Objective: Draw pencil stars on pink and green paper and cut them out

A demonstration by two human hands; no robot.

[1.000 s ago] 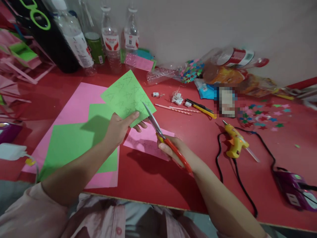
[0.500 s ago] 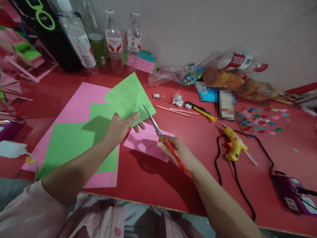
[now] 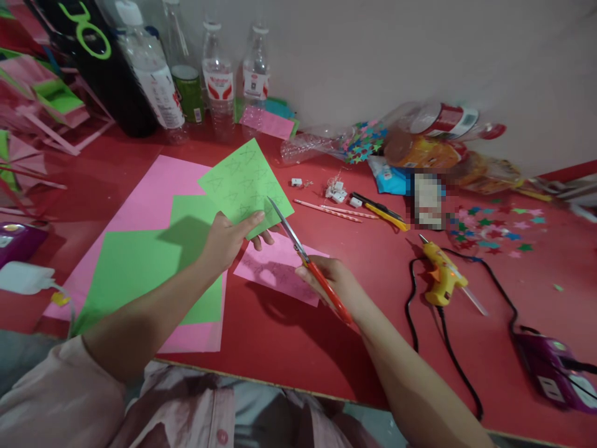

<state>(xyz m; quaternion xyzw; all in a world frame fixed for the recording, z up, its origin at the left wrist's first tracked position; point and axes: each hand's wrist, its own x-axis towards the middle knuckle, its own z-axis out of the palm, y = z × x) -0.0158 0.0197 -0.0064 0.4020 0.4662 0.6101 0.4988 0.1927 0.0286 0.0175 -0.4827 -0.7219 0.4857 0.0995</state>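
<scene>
My left hand (image 3: 233, 239) pinches the lower edge of a green sheet of paper (image 3: 240, 177), thumb on top and fingers beneath. Several pencilled stars are drawn on that sheet, which is held tilted above the table. In my right hand (image 3: 329, 277) are scissors (image 3: 321, 280) with red handles, their blades pointing up and left over the sheet's right corner. Whether the blades touch the paper I cannot tell. Under the hands lies a pink sheet (image 3: 280, 274) with faint star outlines. Larger green paper (image 3: 149, 267) and pink paper (image 3: 135, 186) lie to the left.
A yellow glue gun (image 3: 441, 274) with a black cord lies on the right, near loose paper stars (image 3: 494, 230). Striped pencils (image 3: 333, 210) and a yellow cutter (image 3: 385, 214) lie in the middle. Bottles (image 3: 219, 81) stand along the wall; a purple box (image 3: 555, 370) sits at lower right.
The camera view has shifted very slightly. Both hands, the green sheet and the scissors keep nearly the same position.
</scene>
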